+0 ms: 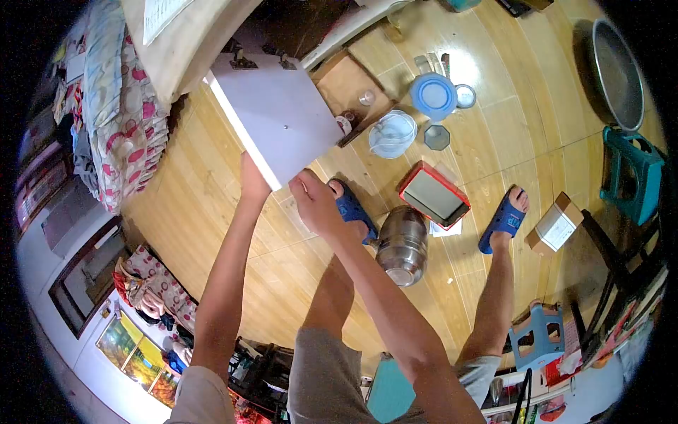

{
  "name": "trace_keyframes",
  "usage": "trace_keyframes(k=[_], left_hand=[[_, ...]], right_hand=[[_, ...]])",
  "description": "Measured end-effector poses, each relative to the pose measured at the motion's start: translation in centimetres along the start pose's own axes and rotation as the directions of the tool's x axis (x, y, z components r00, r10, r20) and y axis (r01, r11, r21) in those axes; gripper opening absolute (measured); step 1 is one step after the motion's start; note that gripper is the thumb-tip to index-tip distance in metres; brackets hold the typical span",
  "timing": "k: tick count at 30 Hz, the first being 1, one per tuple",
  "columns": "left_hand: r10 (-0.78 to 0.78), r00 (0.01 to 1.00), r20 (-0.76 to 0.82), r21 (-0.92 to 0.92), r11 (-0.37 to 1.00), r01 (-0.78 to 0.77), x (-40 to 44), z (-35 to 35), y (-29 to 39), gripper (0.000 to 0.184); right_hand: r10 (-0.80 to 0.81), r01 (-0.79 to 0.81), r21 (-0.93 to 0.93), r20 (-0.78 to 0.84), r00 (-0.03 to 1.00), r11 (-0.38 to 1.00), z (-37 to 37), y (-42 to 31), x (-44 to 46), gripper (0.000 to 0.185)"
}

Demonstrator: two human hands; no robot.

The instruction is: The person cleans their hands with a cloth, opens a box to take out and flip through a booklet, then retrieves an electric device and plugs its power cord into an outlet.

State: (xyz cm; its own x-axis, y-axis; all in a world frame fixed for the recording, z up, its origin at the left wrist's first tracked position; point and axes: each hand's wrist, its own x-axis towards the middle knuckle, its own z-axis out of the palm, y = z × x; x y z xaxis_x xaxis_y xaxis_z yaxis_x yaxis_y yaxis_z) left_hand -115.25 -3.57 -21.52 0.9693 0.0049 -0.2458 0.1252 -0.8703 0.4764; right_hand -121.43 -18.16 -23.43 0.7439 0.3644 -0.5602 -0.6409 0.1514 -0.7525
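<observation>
A white cabinet door (279, 113) juts out in front of me, with metal hinges (244, 61) along its upper edge and a small dark knob-like dot on its face. My left hand (254, 180) is against the door's near left edge; its fingers are hidden behind the panel. At the near corner, my right hand (311, 198) is closed, its thumb and fingers bent together at the door's edge. Whether anything small sits inside that grip is hidden.
Around my feet stand a metal pot (402, 247), a red-rimmed tray (434, 194), a blue-lidded container (433, 96), a clear plastic tub (393, 134) and a cardboard box (555, 225). Stools (631, 173) and a large metal basin (618, 74) are at the right; a draped bed (131, 134) is left.
</observation>
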Motion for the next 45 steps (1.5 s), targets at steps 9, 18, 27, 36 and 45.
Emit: trace_keyframes(k=[9,18,27,36,45], left_hand=[[0.223,0.974,-0.05,0.109,0.97,-0.217,-1.1,0.5,-2.0,0.027],[-0.543,0.839,-0.001,-0.289,0.804,0.52,-3.6,5.0,4.6,0.024],[-0.378,0.916,0.135,-0.693,0.625,0.36,-8.9,10.2,9.0,0.047],[-0.352,0.9,0.258,-0.727,0.543,0.421,-9.8,10.1,14.8,0.064],[-0.497,0.807,0.319,-0.718,0.43,0.548,-8.7,8.9,15.2,0.069]], right_hand=[[-0.048,0.11,0.276,-0.222,0.974,0.955,-0.6,7.1,-0.6,0.041],[0.055,-0.025,0.575,-0.035,0.998,0.818,0.3,3.9,0.3,0.062],[-0.024,0.041,0.494,-0.042,0.999,0.869,-2.3,2.3,-2.7,0.074],[0.036,0.021,0.691,-0.068,0.997,0.722,-7.8,-1.0,-6.2,0.066],[0.118,0.048,0.673,-0.199,0.973,0.739,-5.6,-2.7,-10.8,0.055]])
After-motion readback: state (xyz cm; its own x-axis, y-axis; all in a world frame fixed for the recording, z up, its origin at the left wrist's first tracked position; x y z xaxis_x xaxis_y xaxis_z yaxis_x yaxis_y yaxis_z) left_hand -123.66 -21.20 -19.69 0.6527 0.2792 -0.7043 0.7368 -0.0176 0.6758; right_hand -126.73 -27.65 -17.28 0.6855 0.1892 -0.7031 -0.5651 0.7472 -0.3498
